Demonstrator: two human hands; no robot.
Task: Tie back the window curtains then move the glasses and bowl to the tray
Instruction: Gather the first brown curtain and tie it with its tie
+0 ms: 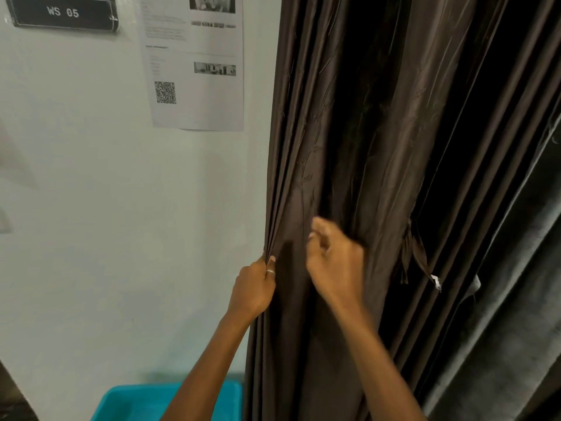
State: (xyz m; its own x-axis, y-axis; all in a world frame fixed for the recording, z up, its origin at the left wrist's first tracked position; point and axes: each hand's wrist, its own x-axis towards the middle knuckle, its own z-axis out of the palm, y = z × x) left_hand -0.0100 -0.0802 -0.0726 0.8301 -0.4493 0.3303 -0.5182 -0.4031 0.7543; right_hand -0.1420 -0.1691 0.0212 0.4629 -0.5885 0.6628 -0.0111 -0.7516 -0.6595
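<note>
Head view, curtain [349,147] edge pinched in left fingers [268,268]

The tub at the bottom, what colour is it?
The tub is bright turquoise blue, seen in the head view under the left arm.

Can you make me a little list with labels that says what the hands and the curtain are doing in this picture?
left hand: grip closed on the bunched edge of the brown curtain
right hand: blurred, at the curtain folds; grip unclear
tie strip: hanging loose on the curtain, not wrapped round it
wall: paper sheet with a square code, black sign reading WS 05
bottom: blue tray, contents not visible
</note>
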